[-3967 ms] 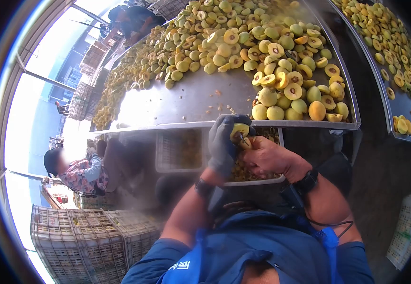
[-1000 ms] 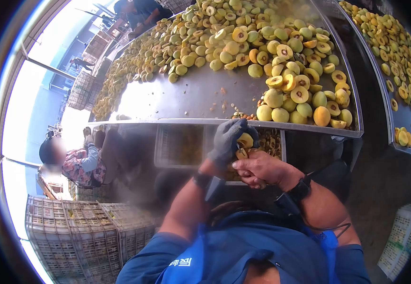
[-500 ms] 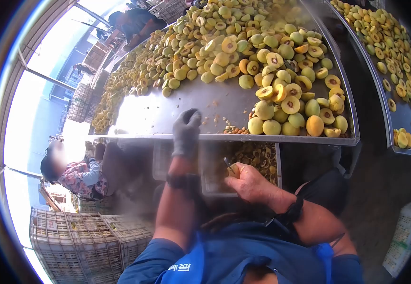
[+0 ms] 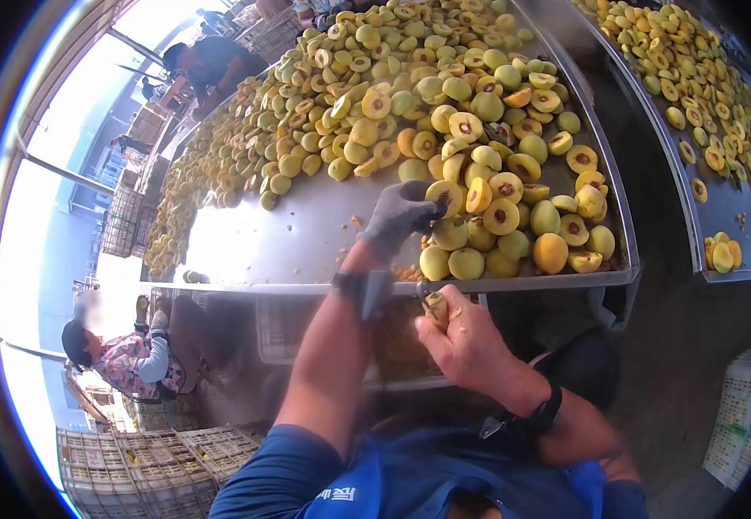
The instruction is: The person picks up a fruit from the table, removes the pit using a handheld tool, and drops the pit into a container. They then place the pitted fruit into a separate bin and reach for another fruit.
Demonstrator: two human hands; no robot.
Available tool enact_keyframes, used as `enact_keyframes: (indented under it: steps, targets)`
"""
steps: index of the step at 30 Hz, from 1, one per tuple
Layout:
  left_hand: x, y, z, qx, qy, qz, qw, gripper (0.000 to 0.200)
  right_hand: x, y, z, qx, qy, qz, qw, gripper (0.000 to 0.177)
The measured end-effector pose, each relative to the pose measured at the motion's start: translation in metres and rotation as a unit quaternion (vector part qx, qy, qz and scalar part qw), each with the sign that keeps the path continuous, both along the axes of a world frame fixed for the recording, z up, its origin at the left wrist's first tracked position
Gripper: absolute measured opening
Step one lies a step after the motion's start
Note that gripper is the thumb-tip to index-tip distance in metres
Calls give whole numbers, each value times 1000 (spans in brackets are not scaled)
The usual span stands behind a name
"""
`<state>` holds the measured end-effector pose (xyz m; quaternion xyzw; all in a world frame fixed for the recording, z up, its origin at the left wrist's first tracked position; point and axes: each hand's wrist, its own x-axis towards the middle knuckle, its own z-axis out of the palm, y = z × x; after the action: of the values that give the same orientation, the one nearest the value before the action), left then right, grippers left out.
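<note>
My left hand [image 4: 401, 214], in a grey glove with dark fingertips, reaches over the table edge to the near pile. Its fingers close on the left edge of a halved yellow peach [image 4: 449, 197] with its brown centre facing up. My bare right hand [image 4: 471, 342] is closed around the short wooden handle of a small pitting tool [image 4: 434, 307]. The tool's dark metal end points up, just below the table's front edge. Bits of yellow flesh stick to the right hand. Whole-looking and halved peaches [image 4: 514, 216] lie heaped right beside the left hand.
A metal table [image 4: 254, 246] with a raised rim carries a large heap of peach halves [image 4: 306, 130]. A second table [image 4: 696, 208] stands to the right. Below the front edge is a bin [image 4: 280, 333]. Crates [image 4: 142, 467] stand lower left; a seated person [image 4: 138, 350] works at left.
My left hand has moved right and forward from the bare tabletop to the near pile of peaches. My right hand, still holding the pitting tool, is slightly further right and lower. The view has shifted.
</note>
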<state>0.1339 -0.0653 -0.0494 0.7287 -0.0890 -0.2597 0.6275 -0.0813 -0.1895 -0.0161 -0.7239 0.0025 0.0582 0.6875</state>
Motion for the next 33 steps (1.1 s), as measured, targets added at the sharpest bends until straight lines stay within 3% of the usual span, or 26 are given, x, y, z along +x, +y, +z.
enact_keyframes:
  steps: [3,8,12,16,19,22,25,28,29,31,33]
  targets:
    - [-9,5,-11,-12,-84,28,996,40,9,-3,-1,-44,-30,-55,997,19]
    - [-55,7,27,-47,-117,18,992,42,19,-13,-13,-101,-65,-136,983,26]
    - [-102,14,43,-13,-185,4,983,41,20,-15,-17,-116,-99,-143,978,24]
    - [-134,22,47,-43,-149,49,987,41,16,-9,-25,-118,-99,-119,981,20]
    - [-145,26,52,13,-152,86,985,38,11,-1,-21,28,-139,-24,990,22]
    - [-152,36,57,104,-209,77,969,37,2,-4,-1,90,-26,72,993,24]
    - [-158,40,59,145,-238,86,956,36,5,8,-14,73,-133,53,987,20]
    - [-159,46,58,156,-277,78,945,36,-4,3,4,149,10,106,983,16]
    - [-162,46,59,198,-333,67,920,35,-6,4,5,161,39,113,980,14]
    - [-166,41,66,279,-441,40,852,33,-4,14,-17,153,41,100,982,13]
    - [-168,46,65,280,-432,28,857,36,-8,19,-15,148,45,84,984,13]
